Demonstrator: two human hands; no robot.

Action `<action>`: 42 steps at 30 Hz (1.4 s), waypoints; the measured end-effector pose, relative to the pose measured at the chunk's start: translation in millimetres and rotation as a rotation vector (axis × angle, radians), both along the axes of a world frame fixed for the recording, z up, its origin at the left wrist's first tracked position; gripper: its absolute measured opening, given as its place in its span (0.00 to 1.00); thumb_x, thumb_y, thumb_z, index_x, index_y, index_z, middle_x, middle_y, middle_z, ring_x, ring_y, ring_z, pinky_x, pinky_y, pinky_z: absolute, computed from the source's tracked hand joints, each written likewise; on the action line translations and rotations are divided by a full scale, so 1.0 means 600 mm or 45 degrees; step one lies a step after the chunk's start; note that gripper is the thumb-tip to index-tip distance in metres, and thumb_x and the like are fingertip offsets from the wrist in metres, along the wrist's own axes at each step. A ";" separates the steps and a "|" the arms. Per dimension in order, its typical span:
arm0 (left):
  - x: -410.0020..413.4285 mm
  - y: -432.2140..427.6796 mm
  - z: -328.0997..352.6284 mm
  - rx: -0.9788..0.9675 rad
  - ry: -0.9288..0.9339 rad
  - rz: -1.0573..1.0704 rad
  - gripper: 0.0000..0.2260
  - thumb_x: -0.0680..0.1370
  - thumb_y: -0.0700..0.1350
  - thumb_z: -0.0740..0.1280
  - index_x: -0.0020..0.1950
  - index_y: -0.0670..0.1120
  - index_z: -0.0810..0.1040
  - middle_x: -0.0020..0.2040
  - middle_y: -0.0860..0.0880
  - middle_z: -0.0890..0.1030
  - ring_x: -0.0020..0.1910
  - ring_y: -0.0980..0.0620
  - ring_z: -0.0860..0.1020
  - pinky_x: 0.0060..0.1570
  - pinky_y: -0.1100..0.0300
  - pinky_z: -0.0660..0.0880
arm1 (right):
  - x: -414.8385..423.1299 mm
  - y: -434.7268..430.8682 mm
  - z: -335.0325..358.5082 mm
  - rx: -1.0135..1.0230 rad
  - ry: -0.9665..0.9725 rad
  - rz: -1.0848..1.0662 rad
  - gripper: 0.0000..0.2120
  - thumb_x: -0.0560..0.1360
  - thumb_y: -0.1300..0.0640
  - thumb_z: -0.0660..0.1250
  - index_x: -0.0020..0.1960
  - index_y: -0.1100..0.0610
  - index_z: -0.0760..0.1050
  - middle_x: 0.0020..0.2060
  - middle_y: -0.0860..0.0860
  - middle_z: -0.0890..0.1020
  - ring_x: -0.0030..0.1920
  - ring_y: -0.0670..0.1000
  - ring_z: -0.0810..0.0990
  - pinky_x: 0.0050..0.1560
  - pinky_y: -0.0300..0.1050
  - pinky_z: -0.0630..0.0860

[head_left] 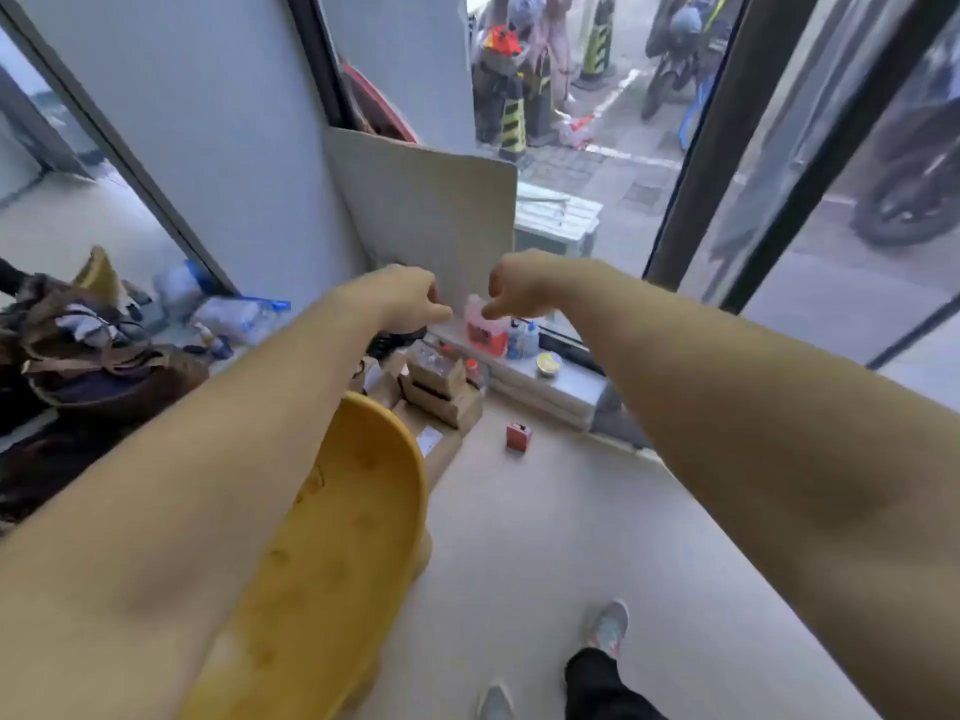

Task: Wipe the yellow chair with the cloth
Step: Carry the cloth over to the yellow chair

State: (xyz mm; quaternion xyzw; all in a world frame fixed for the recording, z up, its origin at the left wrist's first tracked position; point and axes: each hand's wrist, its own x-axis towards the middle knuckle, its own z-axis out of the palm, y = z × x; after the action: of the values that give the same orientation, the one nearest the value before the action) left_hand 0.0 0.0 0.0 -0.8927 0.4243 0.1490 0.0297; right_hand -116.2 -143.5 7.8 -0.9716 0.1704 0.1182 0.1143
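Observation:
The yellow chair (pixel 332 537) stands at the lower centre, its curved plastic shell partly under my left forearm. Both my arms stretch forward above it. My left hand (pixel 410 298) and my right hand (pixel 514 288) hover close together, a small gap between them, in front of the lower edge of a pale board (pixel 431 210). The fingers of both hands are curled, and I see nothing held in them. No cloth shows in this view.
The board leans on the wall. Below the hands a low ledge (pixel 566 387) carries a pink bottle (pixel 485 330) and small containers. Cardboard boxes (pixel 441 387) and a small red box (pixel 518 437) lie on the floor. Bags (pixel 88 356) pile at the left. Glass doors stand at the right.

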 end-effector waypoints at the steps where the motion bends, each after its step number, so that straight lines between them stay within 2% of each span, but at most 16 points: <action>1: -0.023 -0.018 -0.019 0.014 0.035 -0.076 0.15 0.79 0.58 0.64 0.53 0.47 0.79 0.52 0.45 0.82 0.49 0.43 0.77 0.49 0.52 0.74 | -0.029 -0.007 -0.020 0.007 0.039 -0.040 0.19 0.77 0.43 0.68 0.58 0.57 0.82 0.54 0.55 0.83 0.50 0.58 0.80 0.55 0.50 0.78; 4: -0.125 -0.087 -0.071 0.115 0.122 -0.226 0.13 0.80 0.55 0.64 0.54 0.46 0.79 0.51 0.45 0.82 0.50 0.44 0.78 0.47 0.57 0.71 | -0.157 -0.035 -0.082 0.094 0.093 -0.175 0.14 0.77 0.45 0.66 0.47 0.57 0.80 0.53 0.56 0.83 0.46 0.57 0.78 0.47 0.46 0.75; 7: -0.236 -0.174 -0.135 0.258 0.152 -0.424 0.14 0.80 0.54 0.63 0.53 0.45 0.79 0.54 0.44 0.81 0.50 0.44 0.76 0.47 0.57 0.69 | -0.309 -0.070 -0.150 0.111 0.161 -0.371 0.18 0.77 0.45 0.65 0.60 0.56 0.78 0.59 0.53 0.81 0.56 0.58 0.79 0.54 0.50 0.77; 9: -0.318 -0.233 -0.164 0.263 0.189 -0.508 0.14 0.79 0.55 0.63 0.53 0.46 0.79 0.56 0.45 0.81 0.52 0.43 0.76 0.51 0.55 0.72 | -0.421 -0.095 -0.177 0.178 0.189 -0.554 0.19 0.77 0.45 0.64 0.63 0.54 0.77 0.59 0.53 0.81 0.57 0.58 0.79 0.57 0.53 0.77; 11: -0.419 -0.289 -0.185 0.217 0.218 -0.598 0.15 0.78 0.56 0.64 0.56 0.47 0.80 0.57 0.45 0.81 0.56 0.43 0.77 0.56 0.53 0.73 | -0.543 -0.125 -0.206 0.240 0.162 -0.714 0.20 0.77 0.45 0.64 0.65 0.54 0.76 0.60 0.55 0.80 0.59 0.58 0.78 0.58 0.51 0.76; 14: -0.598 -0.361 -0.217 0.233 0.285 -0.750 0.15 0.77 0.57 0.64 0.54 0.48 0.80 0.56 0.45 0.82 0.54 0.43 0.78 0.55 0.52 0.75 | -0.745 -0.152 -0.247 0.330 0.181 -0.977 0.21 0.79 0.46 0.63 0.69 0.54 0.74 0.65 0.54 0.77 0.65 0.57 0.76 0.59 0.50 0.73; 17: -0.802 -0.416 -0.247 0.333 0.321 -0.919 0.14 0.79 0.56 0.64 0.54 0.46 0.80 0.55 0.46 0.81 0.53 0.44 0.78 0.52 0.54 0.73 | -0.946 -0.156 -0.287 0.426 0.253 -1.229 0.22 0.78 0.44 0.63 0.68 0.53 0.73 0.64 0.52 0.77 0.62 0.56 0.77 0.58 0.52 0.75; 20: -1.015 -0.451 -0.264 0.423 0.289 -1.178 0.15 0.79 0.55 0.63 0.57 0.46 0.80 0.56 0.47 0.81 0.54 0.45 0.78 0.55 0.53 0.73 | -1.129 -0.147 -0.306 0.477 0.251 -1.460 0.22 0.78 0.43 0.63 0.67 0.53 0.72 0.63 0.52 0.77 0.60 0.56 0.77 0.55 0.51 0.75; 22: -1.137 -0.458 -0.270 0.418 0.330 -1.285 0.16 0.79 0.56 0.63 0.59 0.47 0.78 0.57 0.48 0.81 0.55 0.46 0.78 0.58 0.51 0.74 | -1.236 -0.135 -0.306 0.532 0.172 -1.605 0.22 0.77 0.44 0.63 0.67 0.53 0.73 0.63 0.52 0.77 0.60 0.56 0.77 0.57 0.52 0.76; 27: -1.461 -0.451 -0.281 0.516 0.362 -1.606 0.18 0.78 0.58 0.63 0.63 0.50 0.76 0.58 0.49 0.80 0.53 0.48 0.78 0.56 0.49 0.76 | -1.543 -0.055 -0.313 0.590 0.047 -2.085 0.20 0.77 0.47 0.63 0.66 0.52 0.75 0.62 0.50 0.79 0.60 0.55 0.78 0.59 0.52 0.76; 31: -1.683 -0.434 -0.287 0.560 0.356 -1.874 0.17 0.78 0.57 0.63 0.63 0.50 0.76 0.59 0.49 0.80 0.55 0.48 0.77 0.58 0.49 0.75 | -1.751 0.037 -0.329 0.613 0.010 -2.412 0.17 0.76 0.48 0.64 0.60 0.56 0.78 0.56 0.52 0.81 0.56 0.56 0.79 0.58 0.52 0.77; 34: -1.837 -0.423 -0.288 0.568 0.341 -2.069 0.17 0.79 0.56 0.64 0.64 0.49 0.77 0.60 0.48 0.80 0.56 0.47 0.76 0.59 0.50 0.74 | -1.883 0.094 -0.338 0.651 -0.017 -2.603 0.12 0.74 0.48 0.64 0.43 0.57 0.78 0.41 0.53 0.81 0.45 0.57 0.79 0.44 0.46 0.75; 35: -1.888 -0.419 -0.289 0.571 0.339 -2.123 0.17 0.79 0.56 0.64 0.64 0.48 0.77 0.60 0.47 0.80 0.56 0.47 0.76 0.59 0.50 0.74 | -1.924 0.110 -0.336 0.648 -0.036 -2.662 0.12 0.74 0.48 0.65 0.41 0.57 0.77 0.39 0.53 0.80 0.43 0.57 0.79 0.43 0.46 0.74; 37: -1.990 -0.415 -0.288 0.575 0.345 -2.210 0.18 0.79 0.56 0.64 0.64 0.48 0.77 0.61 0.47 0.80 0.57 0.46 0.76 0.59 0.50 0.74 | -2.005 0.137 -0.324 0.630 -0.049 -2.771 0.12 0.75 0.48 0.65 0.43 0.56 0.78 0.40 0.53 0.81 0.44 0.57 0.79 0.44 0.46 0.75; 40: -2.144 -0.413 -0.283 0.573 0.354 -2.321 0.18 0.79 0.56 0.65 0.65 0.48 0.76 0.62 0.46 0.79 0.60 0.46 0.76 0.60 0.52 0.73 | -2.126 0.164 -0.296 0.617 -0.045 -2.913 0.14 0.76 0.49 0.65 0.36 0.56 0.73 0.35 0.53 0.77 0.41 0.56 0.77 0.38 0.45 0.70; 42: -2.246 -0.417 -0.272 0.576 0.360 -2.368 0.18 0.79 0.57 0.64 0.65 0.49 0.75 0.62 0.47 0.79 0.60 0.46 0.76 0.60 0.52 0.73 | -2.207 0.172 -0.274 0.621 -0.029 -2.994 0.13 0.77 0.50 0.65 0.38 0.57 0.76 0.37 0.54 0.79 0.43 0.57 0.78 0.40 0.46 0.71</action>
State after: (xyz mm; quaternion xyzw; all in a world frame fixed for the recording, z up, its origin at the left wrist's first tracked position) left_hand -1347.7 -250.1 -163.3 -0.1469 0.9222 0.2502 0.2555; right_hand -1440.7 -40.2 -156.4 -0.1750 0.9252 -0.0378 0.3347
